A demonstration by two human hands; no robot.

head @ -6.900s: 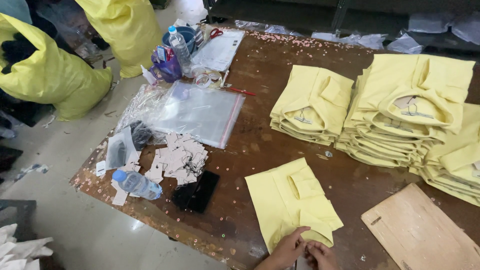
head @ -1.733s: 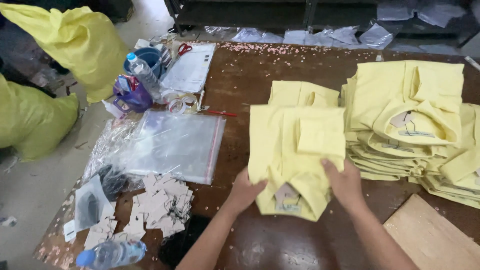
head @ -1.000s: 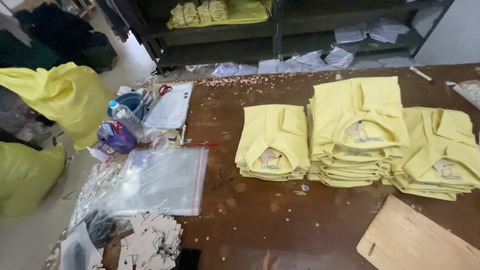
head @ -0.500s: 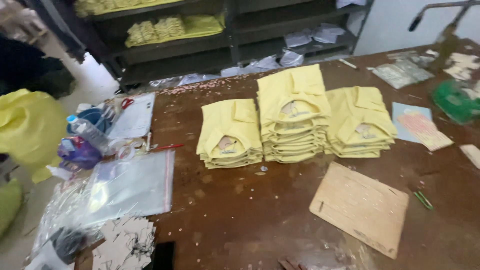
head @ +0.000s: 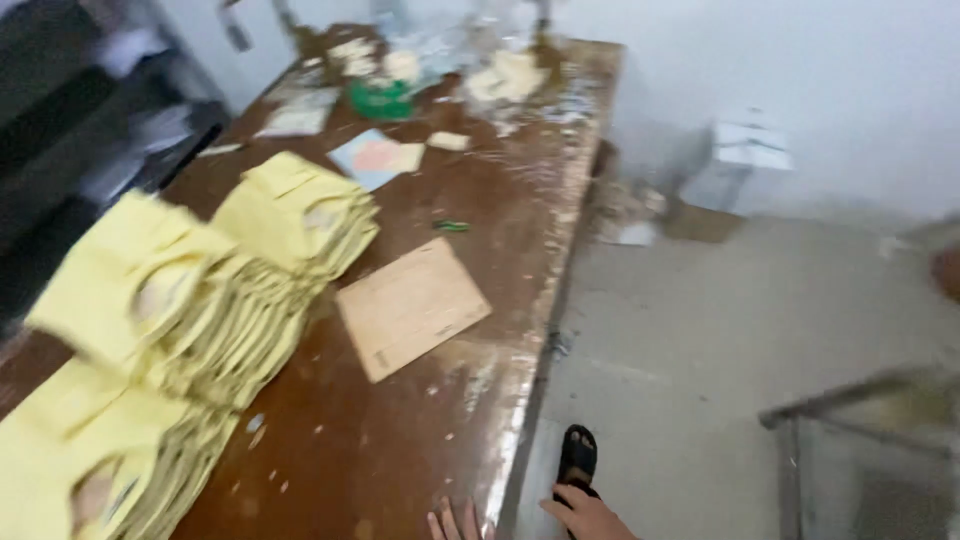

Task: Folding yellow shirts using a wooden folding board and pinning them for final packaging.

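A worn brown desk [head: 400, 440] is seen, its right edge scuffed pale. Three stacks of folded yellow shirts [head: 200, 300] are laid along its left side. A flat wooden board [head: 412, 306] is placed just beside them, towards the right edge. Papers [head: 375, 157] and a green object [head: 380, 98] are scattered at the far end.

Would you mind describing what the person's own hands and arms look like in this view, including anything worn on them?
Only slivers show at the bottom edge: the left hand as a few bare fingertips, the right hand as bare knuckles and fingers. No glove, ring, watch or sleeve is visible on either, and the wrists and arms are cut off by the frame. The picture is motion-blurred, so finer detail cannot be told.
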